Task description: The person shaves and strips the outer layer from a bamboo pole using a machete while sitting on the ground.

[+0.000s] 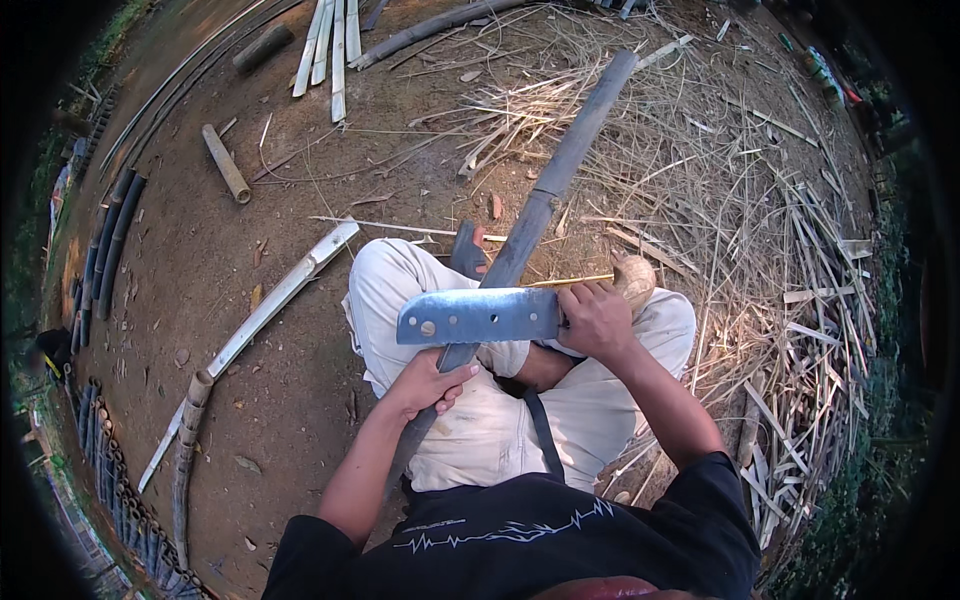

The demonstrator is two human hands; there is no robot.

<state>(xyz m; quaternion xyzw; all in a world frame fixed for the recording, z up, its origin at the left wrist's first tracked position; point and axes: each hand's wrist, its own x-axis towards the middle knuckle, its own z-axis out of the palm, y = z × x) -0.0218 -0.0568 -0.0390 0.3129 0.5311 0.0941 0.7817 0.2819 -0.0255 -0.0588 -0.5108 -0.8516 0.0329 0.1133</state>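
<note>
Bamboo, a long dark strip (560, 175) of it, runs from my lap up toward one o'clock, its near end tucked under my left hand (425, 385) at about seven o'clock of the picture's centre. That hand is closed around the strip, thumb on top, pressing it against my pale trousers (480, 430). My right hand (597, 318) is clenched on the handle of a broad steel blade (478, 316), which lies flat and crosswise over the strip, its squared tip pointing to nine o'clock. The hands sit apart, one on each tool, with the blade between them. Whether the edge is biting into the bamboo or only resting on it I cannot tell from here.

I judge the work well under way but far from over. At three o'clock a thick heap of pale slivers and shavings (800, 300) covers the ground, which reads as much trimming already done. At nine and eleven o'clock whole and half poles lie waiting: a split pale length (285, 290), a short round piece (226, 163), and flat slats (335, 45) at twelve. The strip in hand looks dark and uncut along most of its visible length.
</note>
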